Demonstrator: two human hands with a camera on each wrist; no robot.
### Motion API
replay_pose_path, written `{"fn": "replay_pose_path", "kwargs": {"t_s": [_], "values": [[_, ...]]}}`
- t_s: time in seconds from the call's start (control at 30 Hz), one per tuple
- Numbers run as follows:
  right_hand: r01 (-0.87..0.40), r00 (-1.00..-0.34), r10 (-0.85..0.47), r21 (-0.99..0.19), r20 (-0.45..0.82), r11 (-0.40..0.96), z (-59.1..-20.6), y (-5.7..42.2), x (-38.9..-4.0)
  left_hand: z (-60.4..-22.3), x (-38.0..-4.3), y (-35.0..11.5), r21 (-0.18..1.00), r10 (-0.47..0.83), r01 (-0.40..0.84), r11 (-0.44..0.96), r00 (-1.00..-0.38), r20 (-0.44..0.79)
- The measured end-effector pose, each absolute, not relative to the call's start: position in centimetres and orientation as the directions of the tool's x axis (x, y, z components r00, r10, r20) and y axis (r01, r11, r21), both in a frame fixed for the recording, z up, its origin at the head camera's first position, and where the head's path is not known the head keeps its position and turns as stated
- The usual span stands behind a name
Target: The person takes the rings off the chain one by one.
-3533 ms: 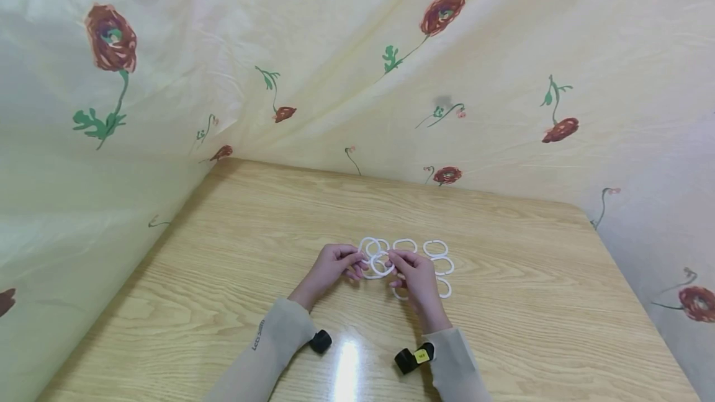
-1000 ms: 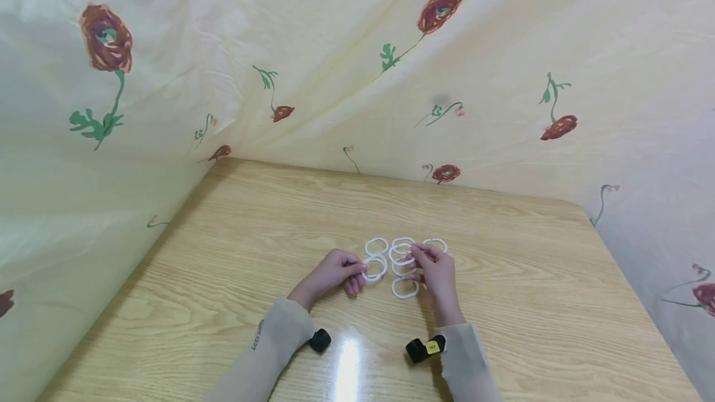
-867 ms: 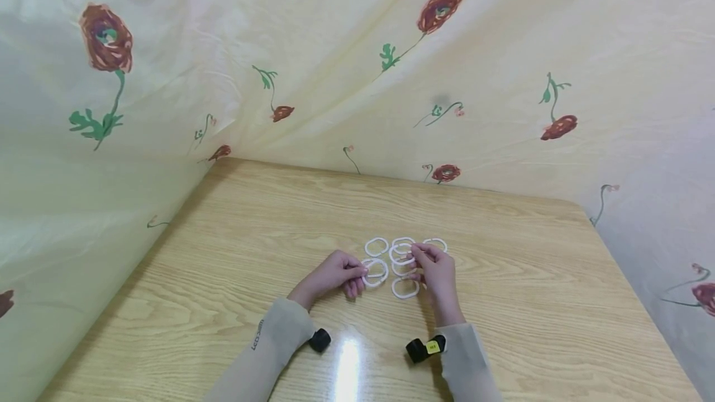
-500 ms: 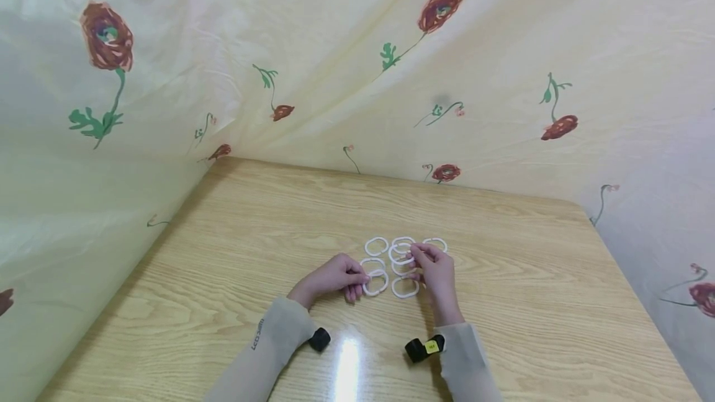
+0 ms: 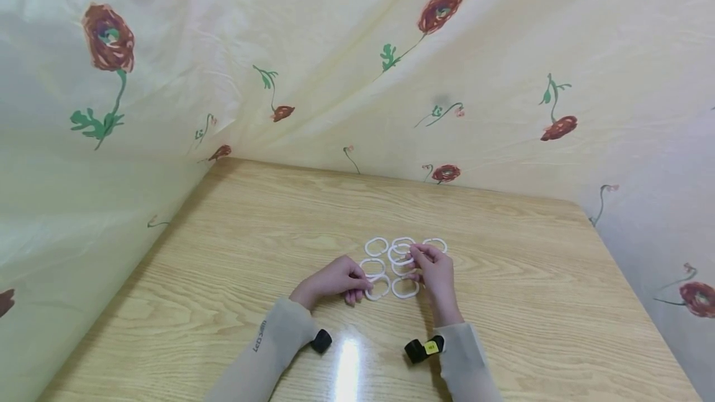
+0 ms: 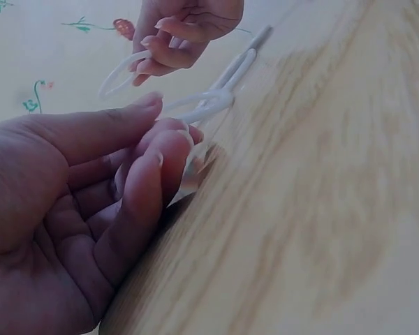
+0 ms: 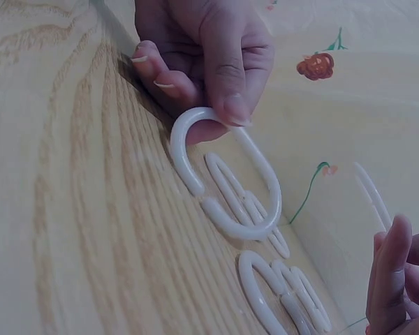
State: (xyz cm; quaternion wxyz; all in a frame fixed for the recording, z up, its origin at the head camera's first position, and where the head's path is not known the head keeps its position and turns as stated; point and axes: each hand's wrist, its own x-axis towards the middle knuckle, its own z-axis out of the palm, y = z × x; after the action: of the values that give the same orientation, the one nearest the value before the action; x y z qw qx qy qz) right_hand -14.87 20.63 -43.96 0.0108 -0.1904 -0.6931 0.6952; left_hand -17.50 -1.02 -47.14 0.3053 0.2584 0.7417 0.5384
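In the head view my left hand (image 5: 337,278) pinches a white split oval curtain ring (image 7: 182,157) between thumb and fingertips. This ring is low and tilted; whether it touches the table I cannot tell. My right hand (image 5: 437,275) pinches a second white curtain ring (image 6: 114,75), raised over the middle column of rings. Two rings lie behind the left hand's ring: a far one (image 5: 366,247) and a nearer one (image 5: 373,258). Middle-column rings include the near one (image 5: 405,298). Part of a right-hand ring (image 5: 446,245) shows behind my right hand, which may hide others.
The rings lie on a wood-grain table (image 5: 251,222). Flowered cloth (image 5: 335,79) hangs along its back and sides. A black wrist camera (image 5: 321,341) sits at the left cuff and another black wrist camera (image 5: 415,350) at the right. Light glares on the near tabletop.
The hands, close together 3.5 seconds ago, have moved apart. During the last second my left hand has brought its ring nearer and lower, to the front of the left column. My right hand barely moves.
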Motion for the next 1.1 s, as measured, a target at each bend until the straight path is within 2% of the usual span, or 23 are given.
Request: {"fn": "replay_pose_path", "kwargs": {"t_s": [0.47,1.1], "values": [[0.244,-0.927,0.277,-0.968,-0.252,-0.063,-43.7,20.52,-14.82,-47.06,-17.22,-0.79,0.939,0.64,0.048,0.34,-0.743,-0.194],[0.211,-0.925,0.295,-0.97,-0.238,-0.119,-43.65,21.0,-14.92,-46.94,-17.13,-0.68,0.935,0.606,0.027,0.354,-0.768,-0.207]]}}
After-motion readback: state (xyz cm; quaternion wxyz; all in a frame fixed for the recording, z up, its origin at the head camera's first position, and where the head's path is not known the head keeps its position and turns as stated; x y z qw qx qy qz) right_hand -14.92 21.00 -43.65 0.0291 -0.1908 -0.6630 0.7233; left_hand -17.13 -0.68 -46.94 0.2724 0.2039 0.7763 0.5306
